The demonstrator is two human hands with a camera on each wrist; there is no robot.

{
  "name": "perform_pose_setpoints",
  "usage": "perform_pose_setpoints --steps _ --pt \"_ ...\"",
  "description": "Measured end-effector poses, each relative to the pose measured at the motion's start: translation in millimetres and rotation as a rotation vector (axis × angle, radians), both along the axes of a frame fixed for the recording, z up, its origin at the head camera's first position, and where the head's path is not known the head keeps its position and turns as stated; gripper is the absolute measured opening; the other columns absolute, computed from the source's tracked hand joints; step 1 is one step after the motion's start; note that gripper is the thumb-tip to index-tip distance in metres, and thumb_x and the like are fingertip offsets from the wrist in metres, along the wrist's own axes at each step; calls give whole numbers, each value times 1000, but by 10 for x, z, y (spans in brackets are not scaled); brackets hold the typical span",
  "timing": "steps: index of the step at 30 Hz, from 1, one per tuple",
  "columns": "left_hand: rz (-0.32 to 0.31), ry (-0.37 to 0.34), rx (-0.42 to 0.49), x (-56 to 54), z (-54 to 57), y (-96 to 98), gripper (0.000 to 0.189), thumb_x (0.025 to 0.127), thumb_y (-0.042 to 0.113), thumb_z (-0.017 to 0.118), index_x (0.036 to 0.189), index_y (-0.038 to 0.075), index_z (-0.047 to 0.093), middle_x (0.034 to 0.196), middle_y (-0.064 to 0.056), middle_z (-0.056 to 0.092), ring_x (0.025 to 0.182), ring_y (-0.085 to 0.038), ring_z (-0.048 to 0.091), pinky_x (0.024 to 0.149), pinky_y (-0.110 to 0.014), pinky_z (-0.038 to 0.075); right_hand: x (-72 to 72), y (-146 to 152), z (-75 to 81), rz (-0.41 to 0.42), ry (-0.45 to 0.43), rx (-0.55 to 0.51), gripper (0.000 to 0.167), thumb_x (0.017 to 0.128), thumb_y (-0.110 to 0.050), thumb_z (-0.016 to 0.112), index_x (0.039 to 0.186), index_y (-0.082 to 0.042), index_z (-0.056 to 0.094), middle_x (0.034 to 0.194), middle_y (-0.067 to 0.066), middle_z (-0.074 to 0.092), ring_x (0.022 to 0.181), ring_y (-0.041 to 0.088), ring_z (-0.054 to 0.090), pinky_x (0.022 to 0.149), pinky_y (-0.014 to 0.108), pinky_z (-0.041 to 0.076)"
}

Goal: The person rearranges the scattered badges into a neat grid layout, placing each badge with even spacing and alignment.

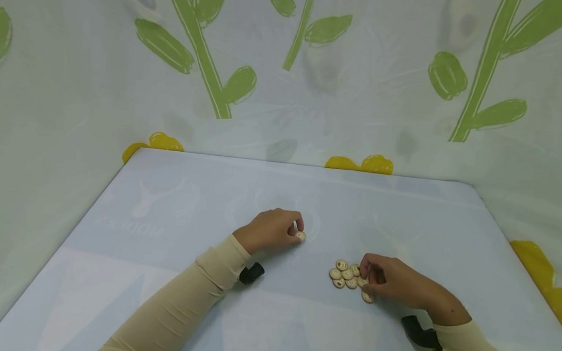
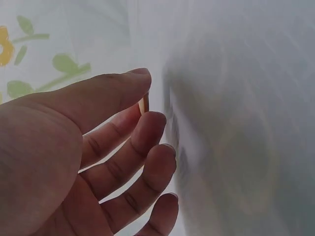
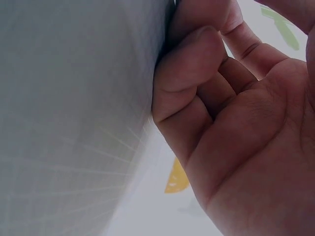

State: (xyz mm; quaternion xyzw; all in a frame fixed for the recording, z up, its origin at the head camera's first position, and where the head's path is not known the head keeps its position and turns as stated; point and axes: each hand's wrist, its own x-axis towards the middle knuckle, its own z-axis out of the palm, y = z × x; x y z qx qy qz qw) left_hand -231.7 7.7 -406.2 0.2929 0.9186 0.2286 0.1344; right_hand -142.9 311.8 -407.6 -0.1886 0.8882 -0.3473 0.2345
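My left hand [image 1: 275,228] pinches a small round wooden disc [image 1: 300,236] with face-like marks between thumb and forefinger, close over the white table. In the left wrist view only a thin edge of that disc [image 2: 143,103] shows past the thumb. To the right, several similar wooden discs [image 1: 348,274] lie in a tight cluster. At its right side my right hand [image 1: 395,280] has thumb and forefinger around one disc [image 1: 363,281]. Another disc [image 1: 367,297] lies just below the thumb. In the right wrist view the other fingers [image 3: 189,69] curl against the tabletop, with no disc visible.
The white table [image 1: 178,203] has faint printed patterns. A pale curtain [image 1: 372,96] with green leaves and yellow shapes hangs around its back and sides. Dark wrist-worn devices [image 1: 252,273] stick out under both sleeves.
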Motion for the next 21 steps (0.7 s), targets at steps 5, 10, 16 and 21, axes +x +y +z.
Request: perform_pose_setpoints --steps 5,10,16,21 --pt "15 -5 -6 -28 -37 -20 15 93 30 71 103 20 66 84 8 68 78 -9 59 71 -30 47 4 -6 -12 -8 4 6 26 87 -20 77 97 -11 55 75 -3 52 67 5 49 57 23 43" --pt "21 -19 -17 -36 -57 -23 15 93 30 71 102 19 66 82 8 67 75 -8 58 70 -29 46 15 3 -34 -3 -10 -7 25 88 -20 77 97 -11 55 75 -3 52 67 5 50 57 23 43" --pt "31 -10 -8 -47 -46 -27 15 92 28 72 102 19 66 82 7 67 75 -9 58 69 -28 45 17 5 -21 -2 23 5 25 87 -20 77 97 -12 55 73 -4 52 66 4 49 56 22 43" --pt "26 -17 -7 -54 -35 -40 14 92 27 72 102 19 66 82 7 65 74 -9 56 67 -27 43 8 -6 -7 1 22 5 24 87 -20 77 96 -12 56 74 -4 52 66 3 49 56 22 43"
